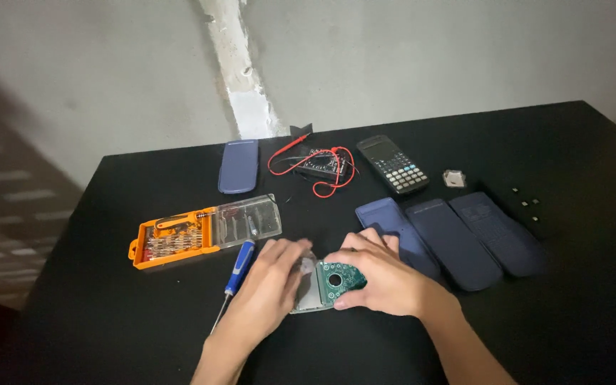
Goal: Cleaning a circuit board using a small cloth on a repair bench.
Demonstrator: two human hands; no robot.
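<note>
The black table (108, 314) carries everything. Three dark blue calculator shells (458, 239) lie side by side to the right, long axes running far-left to near-right. An orange bit case (172, 242) sits left, a blue screwdriver (239, 267) just beside it. At near centre, the left hand (269, 285) and right hand (383, 274) pinch a green circuit board (340, 279), its long axis lying left to right.

Screwdriver (237, 269) left of circuit board (338, 280), calculator (394, 165) behind
</note>
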